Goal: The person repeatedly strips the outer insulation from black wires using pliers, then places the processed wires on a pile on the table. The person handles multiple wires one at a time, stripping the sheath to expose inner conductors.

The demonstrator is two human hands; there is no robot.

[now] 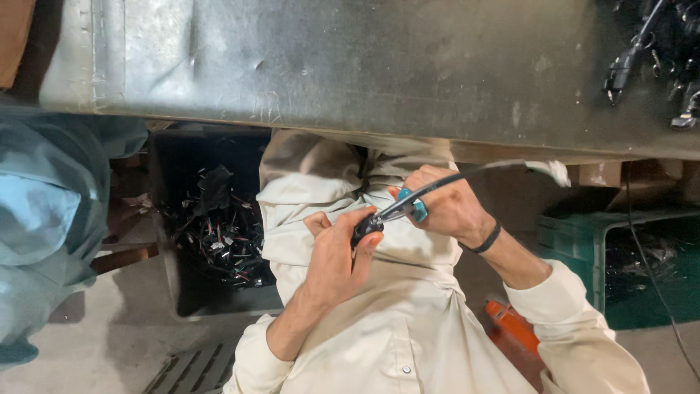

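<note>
Pliers [410,206] with blue-green grips sit in the right hand [445,204], which is clenched around the handles; their metal nose points left and meets a small black connector [367,228]. The left hand [337,255] grasps that connector, fingers curled around it, thumb up beside it. Both hands are held over the person's lap, just below the edge of the metal table [364,66]. A black cable [474,173] runs from the right hand up to the right and ends in a white tip [555,172] near the table edge. A black band [487,239] circles the right wrist. The person wears a cream work garment [394,321].

Left of the lap, a box [219,226] under the table holds a tangle of black wiring pieces. On the right stands a green crate [612,255], and an orange object [514,328] lies on the floor beside the right sleeve. At far left a co-worker's blue sleeve [44,219] shows. More black connectors [656,51] lie on the table's far right corner.
</note>
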